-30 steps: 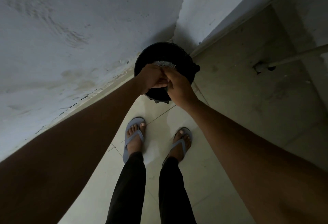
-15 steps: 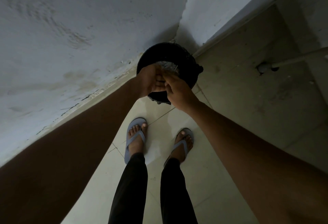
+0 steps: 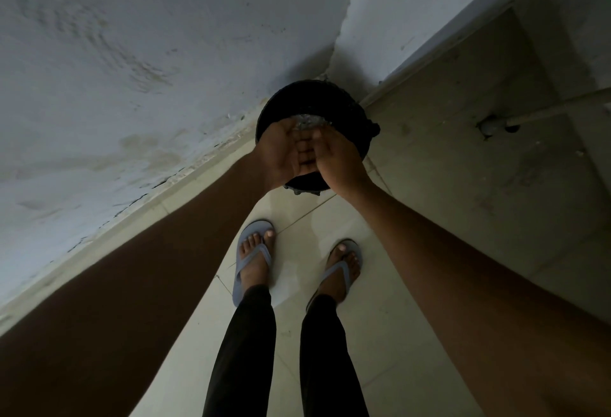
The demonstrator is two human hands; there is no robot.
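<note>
**A:** Where are the hands?

**B:** Both meet over the near half of a black bucket. The left hand is over the bucket's left side and the right hand is over its right side.

**A:** What is the grip?

**B:** The hands are pressed together. The left palm is spread and cupped. The right hand's fingers lie across it. I cannot tell whether anything is held between them.

**A:** Where is the bucket?

**B:** It stands upright on the floor with its mouth facing up. Behind it is a wall corner, and the person's sandals are on its near side.

**A:** Which way is the water?

**B:** The water glints inside the bucket, below the fingertips and just beyond them. Both hands are equally near it. I judge a short dip forward and down would reach it.
</note>
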